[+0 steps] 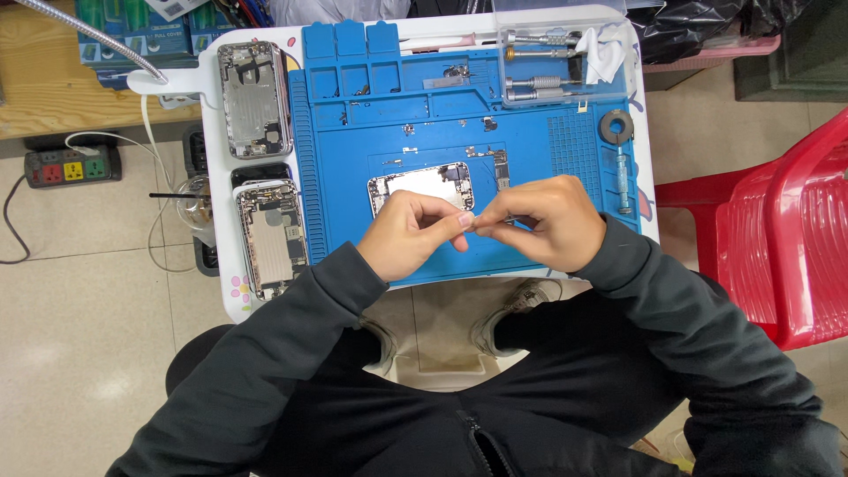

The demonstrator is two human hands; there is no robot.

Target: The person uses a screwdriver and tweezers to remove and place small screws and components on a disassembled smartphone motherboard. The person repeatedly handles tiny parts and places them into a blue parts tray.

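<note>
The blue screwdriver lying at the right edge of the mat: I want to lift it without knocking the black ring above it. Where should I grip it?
Probably pinch the blue screwdriver across the middle of its handle, coming from the right, open side. It lies flat, lengthwise, its top end close to the black ring, so stay low on the handle. Both hands are busy at the mat.

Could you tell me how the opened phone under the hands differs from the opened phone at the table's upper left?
The phone under the hands lies crosswise on the blue mat and is partly hidden by the left hand. The upper-left phone lies lengthwise off the mat, fully visible. Both are open, insides up.
</note>
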